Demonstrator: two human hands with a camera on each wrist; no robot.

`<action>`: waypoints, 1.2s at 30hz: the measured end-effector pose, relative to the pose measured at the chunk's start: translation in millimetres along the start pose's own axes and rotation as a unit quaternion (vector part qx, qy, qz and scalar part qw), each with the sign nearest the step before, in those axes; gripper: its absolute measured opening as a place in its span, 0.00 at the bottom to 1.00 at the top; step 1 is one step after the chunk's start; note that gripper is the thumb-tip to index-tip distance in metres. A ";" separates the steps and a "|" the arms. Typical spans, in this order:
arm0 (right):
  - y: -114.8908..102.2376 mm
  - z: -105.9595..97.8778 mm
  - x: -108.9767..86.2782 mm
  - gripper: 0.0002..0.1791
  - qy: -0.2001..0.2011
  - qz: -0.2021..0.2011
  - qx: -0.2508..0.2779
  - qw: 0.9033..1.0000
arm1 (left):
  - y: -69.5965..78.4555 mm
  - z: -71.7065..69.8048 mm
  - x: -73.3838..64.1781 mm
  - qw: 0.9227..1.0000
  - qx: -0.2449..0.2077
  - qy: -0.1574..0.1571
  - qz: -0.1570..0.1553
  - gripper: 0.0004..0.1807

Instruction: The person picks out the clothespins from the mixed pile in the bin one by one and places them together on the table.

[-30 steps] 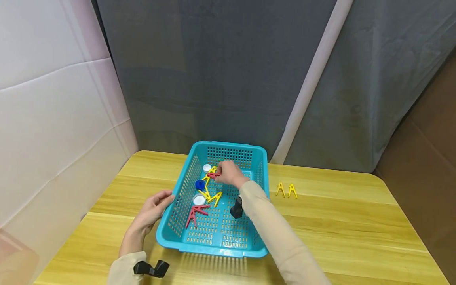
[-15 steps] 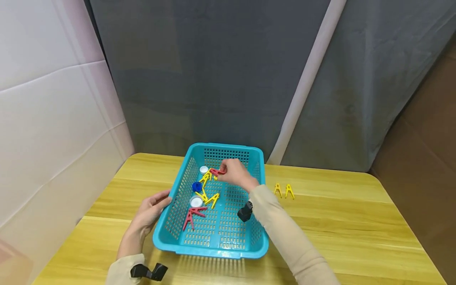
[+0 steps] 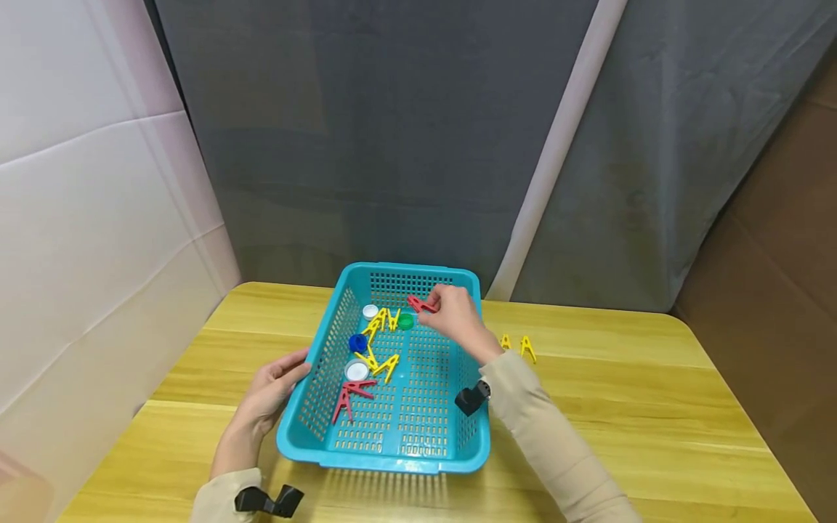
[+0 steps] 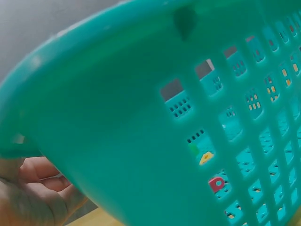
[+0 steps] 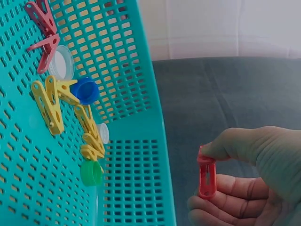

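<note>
In the head view my right hand (image 3: 460, 319) is over the far right part of a blue-green plastic basket (image 3: 386, 460), pinching a red clothespin (image 3: 418, 303). The right wrist view shows that clothespin (image 5: 207, 176) between thumb and fingers. At the basket's left side, my left hand (image 3: 271, 392) grips the rim; the left wrist view shows its curled fingers (image 4: 40, 172) under the rim. Inside the basket lie two red clothespins (image 3: 354, 394), several yellow clothespins (image 3: 387, 367), a blue cap (image 3: 357, 343), a green cap (image 3: 406, 321) and two white lids (image 3: 357, 370).
Two yellow clothespins (image 3: 527, 349) stand on the wooden table (image 3: 621, 407) to the right of the basket, one partly behind the right forearm. A grey cloth (image 3: 392, 145) hangs behind the table, and a pale panel (image 3: 98, 218) stands at the left.
My right hand has lifted the red clothespin and moved it right, away from the yellow ones, uncovering the green cap. The left hand keeps its grip on the rim. The view has shifted slightly.
</note>
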State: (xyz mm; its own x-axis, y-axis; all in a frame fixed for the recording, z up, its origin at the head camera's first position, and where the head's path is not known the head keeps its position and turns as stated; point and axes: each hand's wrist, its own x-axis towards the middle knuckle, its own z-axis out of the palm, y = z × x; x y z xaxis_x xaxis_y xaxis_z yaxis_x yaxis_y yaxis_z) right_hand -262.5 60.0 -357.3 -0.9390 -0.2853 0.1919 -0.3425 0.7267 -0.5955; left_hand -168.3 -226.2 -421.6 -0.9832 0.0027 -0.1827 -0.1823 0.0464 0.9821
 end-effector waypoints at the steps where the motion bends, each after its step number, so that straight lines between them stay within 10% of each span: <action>1: 1.3 -2.6 -2.2 0.08 0.008 0.003 0.002 1.000 | -0.1 0.0 0.0 1.000 0.001 0.000 0.001 0.29; 36: 109.0 -72.5 -56.0 0.11 0.110 0.133 -0.036 0.984 | -1.4 -0.6 2.8 1.000 0.007 0.005 0.001 0.28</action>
State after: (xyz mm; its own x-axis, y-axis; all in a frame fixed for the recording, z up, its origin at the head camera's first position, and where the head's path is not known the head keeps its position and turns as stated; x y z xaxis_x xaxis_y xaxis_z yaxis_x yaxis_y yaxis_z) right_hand -249.4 200.5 -376.4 -0.9770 0.0581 0.2051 -0.0766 0.8021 -0.5922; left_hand -170.9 -226.8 -423.5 -0.9835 -0.0073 -0.1808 -0.1809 0.0608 0.9816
